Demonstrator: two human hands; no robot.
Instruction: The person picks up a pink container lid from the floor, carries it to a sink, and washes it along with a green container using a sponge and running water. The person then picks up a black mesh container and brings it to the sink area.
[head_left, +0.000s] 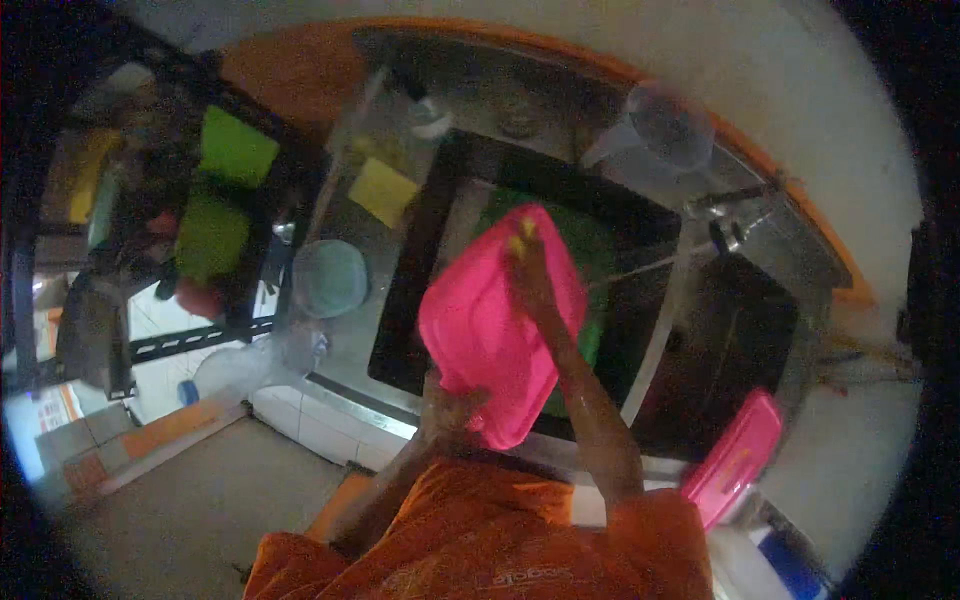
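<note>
A bright pink plastic tub or tray (487, 322) is held tilted over the left basin of a double sink (405, 300). My left hand (454, 412) grips its near edge at the lower left. Inside the tub, near its far corner, my right hand (529, 255) presses a yellow sponge or cloth, blurred, against the pink surface. Beneath the tub lies a green basin or tub (600, 322), mostly covered. A thin stream of water runs from the metal faucet (720, 225) at the right towards the tub.
A yellow cloth (382, 191) and a round translucent container (330, 277) stand on the left counter. At the far rim is a clear plastic jug (667, 127). A pink lid or tray (735, 457) leans by the right basin (720, 360). Green containers (236, 146) sit on a dark rack, left.
</note>
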